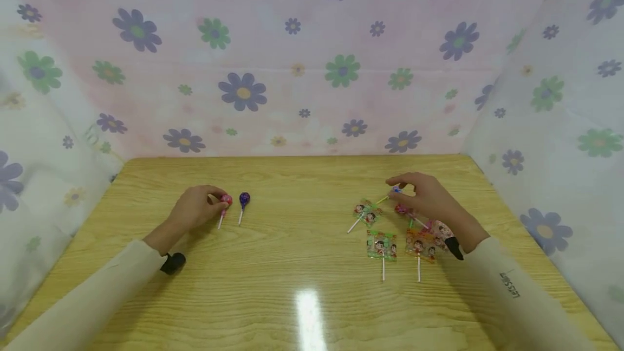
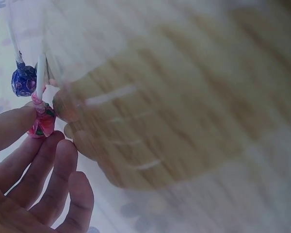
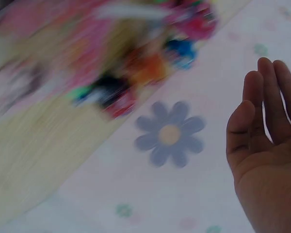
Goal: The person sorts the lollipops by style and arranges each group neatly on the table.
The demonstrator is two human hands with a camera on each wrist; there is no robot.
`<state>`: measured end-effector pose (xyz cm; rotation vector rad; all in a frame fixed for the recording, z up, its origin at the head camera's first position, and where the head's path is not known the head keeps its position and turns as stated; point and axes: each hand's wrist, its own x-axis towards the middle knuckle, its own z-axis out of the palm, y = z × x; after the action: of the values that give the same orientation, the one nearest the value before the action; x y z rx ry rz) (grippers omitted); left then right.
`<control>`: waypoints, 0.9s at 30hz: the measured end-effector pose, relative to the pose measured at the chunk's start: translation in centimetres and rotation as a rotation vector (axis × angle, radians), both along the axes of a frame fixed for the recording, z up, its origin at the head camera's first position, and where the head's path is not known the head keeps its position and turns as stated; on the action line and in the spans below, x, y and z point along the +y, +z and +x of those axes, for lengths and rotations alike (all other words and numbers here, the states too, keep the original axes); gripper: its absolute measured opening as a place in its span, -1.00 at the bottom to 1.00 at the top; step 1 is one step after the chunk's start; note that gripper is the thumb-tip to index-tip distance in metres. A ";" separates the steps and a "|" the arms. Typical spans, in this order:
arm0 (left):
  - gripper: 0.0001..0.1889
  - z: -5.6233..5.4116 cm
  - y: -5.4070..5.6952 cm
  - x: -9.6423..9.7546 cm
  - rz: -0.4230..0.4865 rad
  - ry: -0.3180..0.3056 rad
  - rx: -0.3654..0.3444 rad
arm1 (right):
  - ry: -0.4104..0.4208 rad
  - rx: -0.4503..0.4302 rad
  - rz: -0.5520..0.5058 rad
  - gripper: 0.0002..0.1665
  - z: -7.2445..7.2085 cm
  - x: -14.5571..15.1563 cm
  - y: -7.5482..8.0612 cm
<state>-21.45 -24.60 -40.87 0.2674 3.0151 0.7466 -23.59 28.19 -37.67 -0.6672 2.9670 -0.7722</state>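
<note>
On the left side of the table, my left hand pinches the head of a pink-wrapped lollipop between thumb and fingertips, its white stick pointing down toward me. The left wrist view shows the same lollipop at the fingertips. Just right of it lies a purple-wrapped lollipop. Over on the right, my right hand hovers above a group of lollipops, thumb and fingers apart around a blue-wrapped one. Its fingers look extended in the right wrist view. Part of the group is hidden under this hand.
Near the right hand lie flat-bagged lollipops in green and orange, another green one, and a red-pink round one. Flowered cloth walls enclose the wooden table at the back and sides.
</note>
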 end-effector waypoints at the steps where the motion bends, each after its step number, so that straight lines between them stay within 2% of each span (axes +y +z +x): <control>1: -0.67 0.0 0.0 0.0 0.001 0.001 0.000 | -0.003 0.005 0.007 -0.51 0.1 0.9 -0.1; 5: -0.66 0.0 0.0 0.1 0.008 0.005 -0.001 | -0.043 0.022 0.032 -0.53 0.3 4.3 -0.8; 11: -0.66 0.0 -0.1 -0.1 -0.010 0.000 -0.005 | -0.085 -0.043 0.003 -0.50 0.6 7.7 -2.2; 20: -0.66 0.1 0.0 0.3 -0.042 -0.012 -0.014 | -0.046 -0.070 -0.005 -0.49 0.8 8.7 -3.0; 27: -0.67 0.7 -0.1 0.8 -0.090 0.003 0.058 | -0.017 -0.156 -0.034 -0.45 0.5 8.6 -3.6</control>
<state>-20.78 -23.82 -40.93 0.2864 3.0944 0.6124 -23.06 36.80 -41.25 -0.5564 2.8288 -0.8366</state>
